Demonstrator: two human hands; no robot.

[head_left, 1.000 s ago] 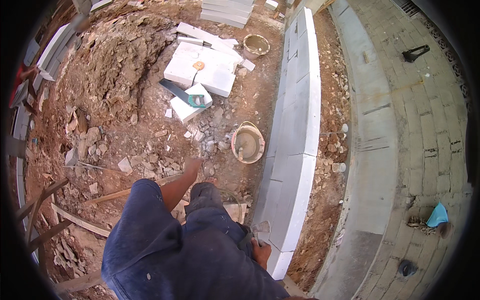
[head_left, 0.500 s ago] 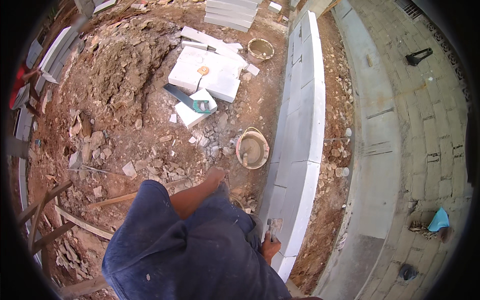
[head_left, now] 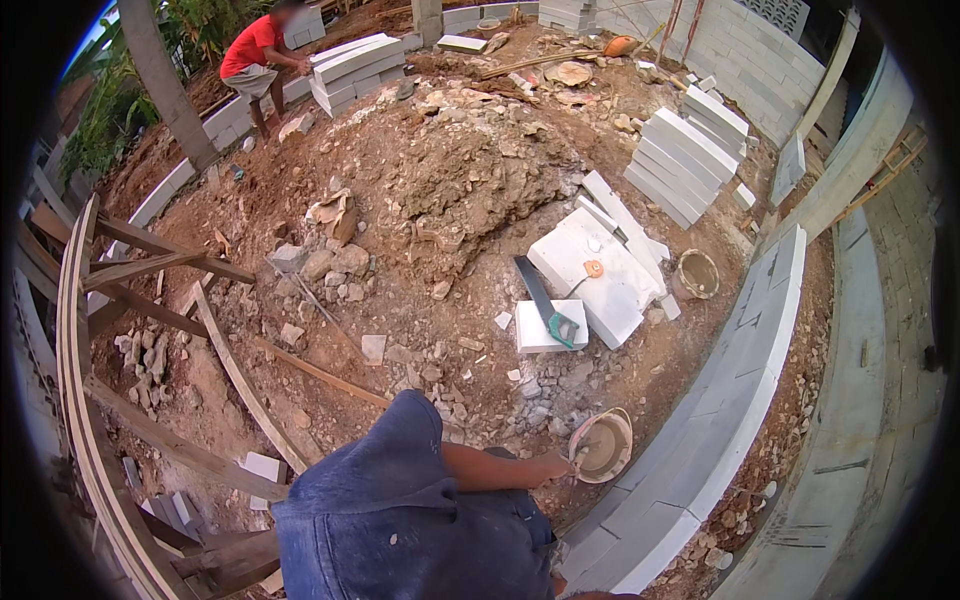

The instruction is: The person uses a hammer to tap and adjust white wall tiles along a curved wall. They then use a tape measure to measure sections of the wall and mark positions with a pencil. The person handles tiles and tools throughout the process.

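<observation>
My left hand [head_left: 552,468] reaches out to the right and its bent fingers close on the near-left rim of a round mortar bucket [head_left: 628,432]. Grey wet mix lies inside the bucket. Only a sliver of my right hand [head_left: 558,584] shows at the lower edge, beside the low wall of pale blocks [head_left: 690,455]; my shirt hides its fingers and anything in them. Beyond the bucket, a handsaw [head_left: 540,295] with a green handle lies across a small white block [head_left: 538,335]. An orange tape measure [head_left: 593,268] rests on a larger white block [head_left: 570,245].
A second bucket [head_left: 714,262] stands farther along the wall. Stacked blocks [head_left: 680,165] lie behind it. Rubble and a dirt mound [head_left: 470,180] cover the middle ground. Wooden beams [head_left: 140,265] cross on the left. At the far left, a person in red [head_left: 255,50] bends over blocks.
My view has swung left and up. My left hand has moved from near my knee to the bucket's rim. My right hand, earlier holding a small trowel at the wall, is now mostly hidden.
</observation>
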